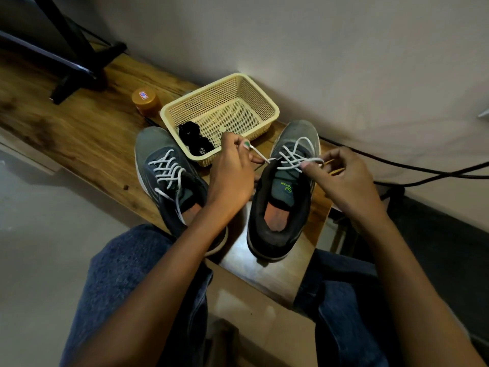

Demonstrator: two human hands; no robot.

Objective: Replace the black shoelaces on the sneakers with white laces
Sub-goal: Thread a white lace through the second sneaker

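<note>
Two grey sneakers stand on a wooden table. The left sneaker (169, 178) is laced in white. The right sneaker (284, 197) carries a white lace (295, 154) criss-crossed over its tongue. My left hand (232, 176) pinches one end of that lace and holds it taut to the left of the shoe. My right hand (341, 178) pinches the other end at the shoe's right side. Black laces (194, 140) lie bundled in the near corner of a cream basket (267, 102).
An orange-lidded jar (146, 100) stands left of the basket. A dark stand (79, 59) occupies the table's far left. Black cables (423, 168) run along the wall at the right. My knees in blue jeans (127, 274) are below the table's edge.
</note>
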